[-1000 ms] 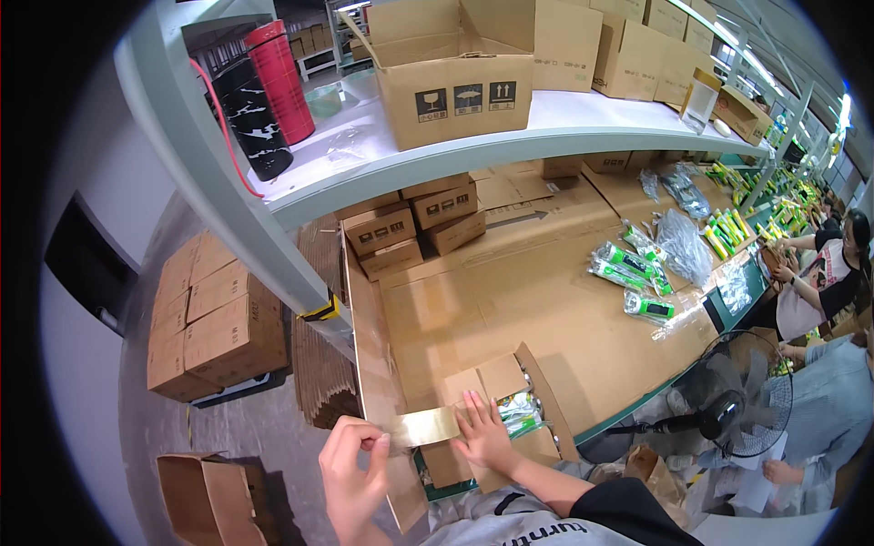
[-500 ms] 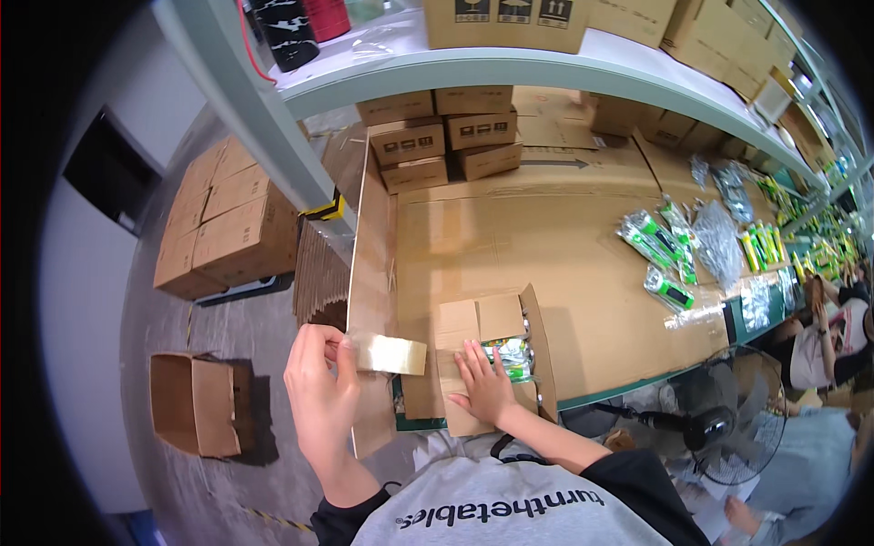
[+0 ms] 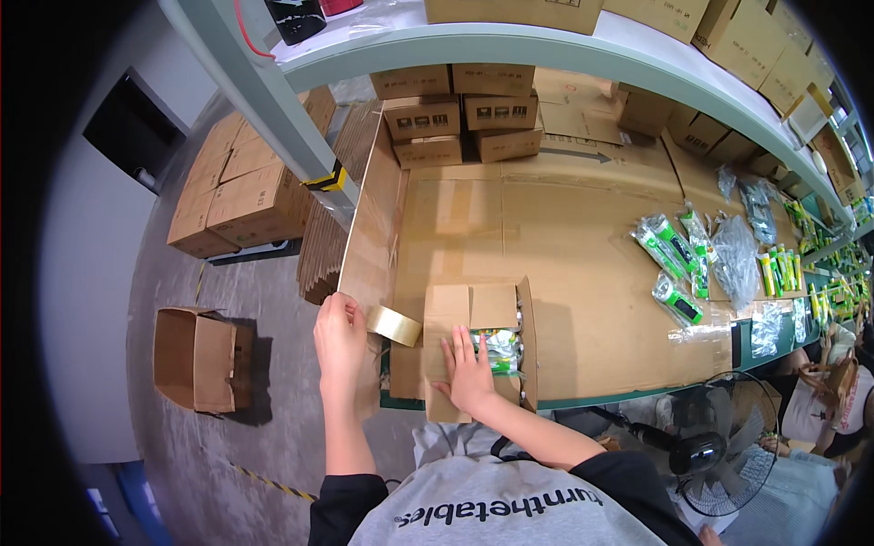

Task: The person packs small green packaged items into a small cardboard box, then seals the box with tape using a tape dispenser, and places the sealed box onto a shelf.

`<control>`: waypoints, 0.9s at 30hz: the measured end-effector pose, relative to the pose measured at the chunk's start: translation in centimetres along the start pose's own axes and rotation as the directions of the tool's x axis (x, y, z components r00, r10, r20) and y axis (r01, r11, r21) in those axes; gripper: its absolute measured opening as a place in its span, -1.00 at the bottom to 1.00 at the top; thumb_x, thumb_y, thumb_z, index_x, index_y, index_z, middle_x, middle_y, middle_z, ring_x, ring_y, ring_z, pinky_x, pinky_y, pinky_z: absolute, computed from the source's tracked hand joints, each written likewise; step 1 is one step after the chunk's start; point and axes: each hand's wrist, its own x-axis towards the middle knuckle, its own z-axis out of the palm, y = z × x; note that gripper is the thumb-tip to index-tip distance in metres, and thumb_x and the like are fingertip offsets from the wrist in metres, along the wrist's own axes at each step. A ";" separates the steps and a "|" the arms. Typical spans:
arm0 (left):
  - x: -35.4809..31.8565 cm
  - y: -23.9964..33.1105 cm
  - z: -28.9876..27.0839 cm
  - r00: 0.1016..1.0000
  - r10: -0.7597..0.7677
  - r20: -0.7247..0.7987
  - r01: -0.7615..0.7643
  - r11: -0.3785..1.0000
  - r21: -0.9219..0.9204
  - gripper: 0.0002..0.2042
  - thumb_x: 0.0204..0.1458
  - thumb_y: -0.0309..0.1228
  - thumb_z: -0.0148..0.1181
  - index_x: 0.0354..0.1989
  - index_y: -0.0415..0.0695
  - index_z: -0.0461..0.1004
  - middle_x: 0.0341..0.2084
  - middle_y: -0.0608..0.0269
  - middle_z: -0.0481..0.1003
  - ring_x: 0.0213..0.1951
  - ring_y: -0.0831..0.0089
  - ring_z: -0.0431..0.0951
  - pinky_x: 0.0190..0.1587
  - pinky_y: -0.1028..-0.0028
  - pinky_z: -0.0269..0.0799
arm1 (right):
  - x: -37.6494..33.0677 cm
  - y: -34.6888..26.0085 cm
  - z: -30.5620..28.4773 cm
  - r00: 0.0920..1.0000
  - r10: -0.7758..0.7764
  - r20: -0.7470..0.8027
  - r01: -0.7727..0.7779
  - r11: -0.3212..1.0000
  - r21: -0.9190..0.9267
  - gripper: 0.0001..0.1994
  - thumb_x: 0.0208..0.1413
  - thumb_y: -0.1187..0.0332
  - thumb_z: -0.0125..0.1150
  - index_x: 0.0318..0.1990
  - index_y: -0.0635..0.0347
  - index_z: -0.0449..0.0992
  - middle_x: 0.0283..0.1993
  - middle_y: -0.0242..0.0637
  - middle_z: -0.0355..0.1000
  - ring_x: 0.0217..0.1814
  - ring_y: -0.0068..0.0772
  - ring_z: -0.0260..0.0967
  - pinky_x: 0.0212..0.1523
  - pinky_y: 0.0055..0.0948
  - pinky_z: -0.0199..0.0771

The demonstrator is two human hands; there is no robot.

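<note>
In front of me stands an open cardboard box [image 3: 448, 305], with green-and-white items in clear plastic [image 3: 503, 353] showing inside. My right hand [image 3: 471, 375] lies flat on its left flap, fingers spread. To the left, my left hand [image 3: 341, 328] is closed in a pinch beside the wooden side panel [image 3: 369, 214]. A shiny tan piece of packing tape [image 3: 394, 326] extends between those fingers and the box; its hold point at the fingertips is partly hidden.
Bagged green items [image 3: 669, 250] lie at the table's right. Small cartons [image 3: 423, 118] are stacked at the back under a shelf [image 3: 391, 64]. A fan [image 3: 701, 450] stands at lower right, near other people. On the floor at left sit an open carton [image 3: 200, 359] and stacked boxes [image 3: 255, 200].
My left hand has shifted up and slightly right, and the tape's angle has changed beside the box. My right hand stays on the flap. The whole view has shifted slightly.
</note>
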 end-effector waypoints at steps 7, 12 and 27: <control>-4.1 1.1 3.4 0.988 0.133 -0.081 -0.125 0.987 0.103 -0.52 -0.28 -0.51 0.39 -0.13 -0.23 0.33 -0.16 0.05 0.35 -0.09 0.04 0.35 -0.09 0.18 0.24 | -0.1 0.3 -0.2 1.000 -0.019 -0.004 0.019 0.999 -0.030 -0.14 0.11 -0.28 -0.17 0.41 0.13 -0.08 0.49 0.04 -0.35 0.54 -0.07 -0.50 0.40 0.12 -0.44; -7.5 4.0 4.4 0.982 0.186 -0.029 -0.185 0.982 0.044 -0.53 -0.25 -0.51 0.38 -0.10 -0.24 0.34 -0.15 0.04 0.34 -0.08 0.07 0.35 -0.09 0.18 0.23 | -0.2 2.3 -1.1 0.988 -0.120 0.097 0.132 0.982 -0.137 -0.06 0.02 -0.37 -0.13 0.42 0.07 -0.12 0.50 0.00 -0.40 0.55 -0.07 -0.56 0.39 0.15 -0.44; -17.5 0.0 16.3 0.877 0.404 -0.259 -0.347 0.907 0.241 -0.63 -0.08 -0.50 0.24 -0.04 -0.18 0.39 -0.09 0.16 0.39 -0.03 0.23 0.37 -0.01 0.20 0.20 | -0.1 4.6 -0.4 0.964 -0.259 0.055 0.265 0.940 -0.214 -0.22 0.07 -0.02 0.04 0.39 0.13 -0.02 0.48 -0.02 -0.26 0.54 -0.10 -0.39 0.40 0.15 -0.43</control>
